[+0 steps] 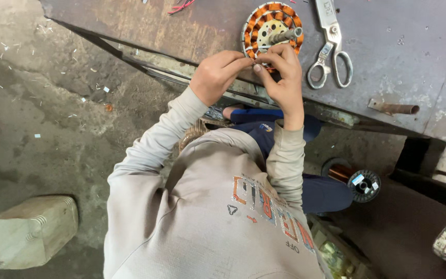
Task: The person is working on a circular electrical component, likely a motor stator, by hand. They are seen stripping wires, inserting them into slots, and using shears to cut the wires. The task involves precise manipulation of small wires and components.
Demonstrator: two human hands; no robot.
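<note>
A round motor stator with orange copper windings and a metal shaft lies near the edge of a worn metal workbench. My left hand and my right hand meet at the stator's near rim, fingertips pinched together on something small, likely a thin wire, too fine to make out. Both arms wear grey sleeves.
Metal scissors lie on the bench right of the stator. A rusty pipe stub sticks out at the bench edge. A spool of copper wire sits on the floor at right. A pale block rests on the floor at left.
</note>
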